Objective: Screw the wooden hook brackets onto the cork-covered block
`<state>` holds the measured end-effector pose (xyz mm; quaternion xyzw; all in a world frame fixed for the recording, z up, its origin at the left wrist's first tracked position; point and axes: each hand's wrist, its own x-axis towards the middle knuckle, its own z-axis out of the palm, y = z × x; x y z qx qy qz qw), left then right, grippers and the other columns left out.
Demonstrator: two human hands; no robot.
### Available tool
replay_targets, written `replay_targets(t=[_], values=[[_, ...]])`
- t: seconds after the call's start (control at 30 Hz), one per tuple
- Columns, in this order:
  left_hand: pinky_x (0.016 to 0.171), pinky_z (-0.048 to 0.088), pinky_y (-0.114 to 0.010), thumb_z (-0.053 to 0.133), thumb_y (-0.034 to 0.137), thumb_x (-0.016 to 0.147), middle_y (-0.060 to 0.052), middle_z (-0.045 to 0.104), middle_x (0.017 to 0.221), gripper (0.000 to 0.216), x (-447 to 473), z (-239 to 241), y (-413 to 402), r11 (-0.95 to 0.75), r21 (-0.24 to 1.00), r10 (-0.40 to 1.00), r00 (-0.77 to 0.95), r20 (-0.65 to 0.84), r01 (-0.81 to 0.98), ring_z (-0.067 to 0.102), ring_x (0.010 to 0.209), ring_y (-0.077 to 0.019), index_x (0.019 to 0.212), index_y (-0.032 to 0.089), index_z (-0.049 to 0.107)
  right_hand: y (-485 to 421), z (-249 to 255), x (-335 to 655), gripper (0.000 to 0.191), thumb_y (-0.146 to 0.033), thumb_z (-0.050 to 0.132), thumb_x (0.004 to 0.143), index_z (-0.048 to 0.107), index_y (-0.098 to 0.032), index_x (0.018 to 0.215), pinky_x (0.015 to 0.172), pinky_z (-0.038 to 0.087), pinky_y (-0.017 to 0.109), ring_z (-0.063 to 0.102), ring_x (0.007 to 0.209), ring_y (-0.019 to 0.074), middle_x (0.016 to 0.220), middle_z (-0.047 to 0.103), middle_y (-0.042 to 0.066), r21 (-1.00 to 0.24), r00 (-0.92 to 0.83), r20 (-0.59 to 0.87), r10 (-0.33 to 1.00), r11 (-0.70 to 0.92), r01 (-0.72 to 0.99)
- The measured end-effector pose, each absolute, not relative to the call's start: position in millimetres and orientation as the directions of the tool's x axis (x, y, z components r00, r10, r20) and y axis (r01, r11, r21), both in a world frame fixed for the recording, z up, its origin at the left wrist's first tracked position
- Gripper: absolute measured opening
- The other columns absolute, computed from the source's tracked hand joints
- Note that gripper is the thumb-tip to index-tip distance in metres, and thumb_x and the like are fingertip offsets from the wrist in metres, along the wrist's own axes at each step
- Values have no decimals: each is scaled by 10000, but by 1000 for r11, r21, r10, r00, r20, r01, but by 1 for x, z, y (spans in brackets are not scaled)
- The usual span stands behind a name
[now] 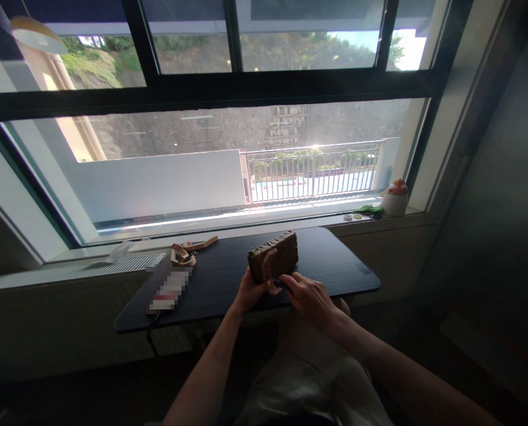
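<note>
A brown wooden model point(273, 257), blocky and made of thin cut parts, stands on the near edge of a dark tabletop point(335, 260). My left hand point(247, 291) grips its lower left end from below. At the model's lower right side, my right hand point(307, 294) is closed in a pinch on a small dark tool or part that I cannot make out. Both forearms reach up from the bottom of the view.
Loose wooden pieces point(190, 249) lie at the table's back left, with a blurred flat object point(168, 290) beside them. A white pot with an orange top point(395, 198) stands on the window sill at right. A wide window fills the background.
</note>
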<state>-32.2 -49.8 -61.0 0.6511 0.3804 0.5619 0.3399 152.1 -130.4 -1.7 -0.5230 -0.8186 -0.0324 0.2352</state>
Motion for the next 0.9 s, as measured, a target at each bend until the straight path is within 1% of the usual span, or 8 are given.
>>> replay_targets(t=[0.13,0.27,0.43,0.53,0.63,0.77,0.83,0.9], values=[[759,473,-322,717,266,595,-40,620,933,546,-34,-62,-49,-491,859,871,62,487,149,575,853,-194,1081,162,491,-132,-6,150,365,-122,412,836,514,-241,1165,674,384,248,559,815,167,917,599,68,3,-495,410,766,541,841],[746,475,-316,714,260,595,-40,618,954,568,-35,-63,-47,-481,865,877,85,473,145,580,847,-191,1103,162,478,-121,-33,142,283,-259,427,852,567,-192,1089,718,403,258,573,817,163,944,632,60,-510,-176,505,845,456,729],[720,477,-315,709,259,599,-43,613,933,533,-34,-61,-48,-461,874,887,82,454,156,581,813,-185,1070,150,483,-106,-49,137,382,-418,388,841,622,-130,930,504,386,247,546,584,154,641,608,27,-925,-53,169,984,177,336],[726,477,-315,715,275,596,-47,609,939,524,-33,-60,-49,-475,871,880,88,467,123,581,821,-187,1052,148,490,-110,-33,142,364,-423,403,837,627,-155,940,573,397,256,570,674,168,731,628,42,-808,-102,262,960,276,520],[747,476,-321,713,283,602,-49,607,967,535,-32,-59,-51,-494,866,869,99,486,84,579,853,-194,1069,157,484,-125,-12,146,456,-369,501,805,459,-212,1230,651,392,264,586,785,187,915,624,58,-459,-198,410,891,388,799],[751,472,-330,710,282,602,-40,613,935,539,-34,-60,-50,-487,863,873,76,481,135,575,851,-199,1076,160,485,-135,1,139,280,-171,374,871,531,-225,1096,628,376,244,580,756,157,933,588,75,-70,-455,369,811,512,856],[746,471,-326,717,277,590,-32,615,907,543,-34,-61,-49,-469,870,883,61,466,153,575,835,-195,1068,158,489,-128,-2,133,238,-184,357,881,571,-196,983,629,379,244,570,760,158,891,594,80,-158,-425,385,819,512,845],[737,474,-323,725,277,576,-28,616,899,559,-34,-61,-49,-450,882,893,57,447,136,578,821,-190,1067,159,485,-115,-9,131,221,-270,392,869,592,-177,893,597,378,230,552,709,141,843,605,67,-507,-239,383,892,420,753]])
